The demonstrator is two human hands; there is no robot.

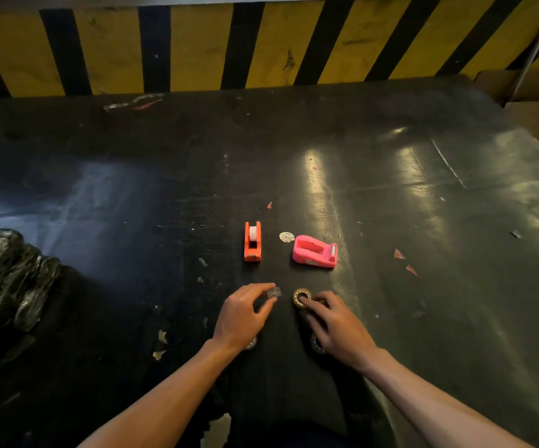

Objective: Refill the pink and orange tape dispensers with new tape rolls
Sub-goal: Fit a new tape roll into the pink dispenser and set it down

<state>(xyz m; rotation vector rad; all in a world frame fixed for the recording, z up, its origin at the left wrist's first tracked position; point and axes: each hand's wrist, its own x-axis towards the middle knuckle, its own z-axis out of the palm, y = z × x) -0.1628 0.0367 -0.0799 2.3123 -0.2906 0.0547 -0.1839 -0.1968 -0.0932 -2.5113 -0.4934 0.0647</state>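
An orange tape dispenser (252, 241) stands on the dark table with a white roll seated in it. To its right lies a pink tape dispenser (314, 252) with an empty cradle. My left hand (243, 315) pinches a small clear plastic core (274, 292) between thumb and fingers. My right hand (336, 324) has its fingertips on a brownish tape roll (301, 297) lying flat on the table. Two more rolls peek out beneath my wrists, one (251, 343) under the left and one (317, 344) under the right, both mostly hidden.
The black table (132, 205) is scuffed and dotted with paper scraps, including a round white sticker (286, 236). A crumpled black plastic bag (6, 279) sits at the left edge. A yellow-and-black striped wall (261, 43) backs the table; cardboard (536, 92) stands at the far right.
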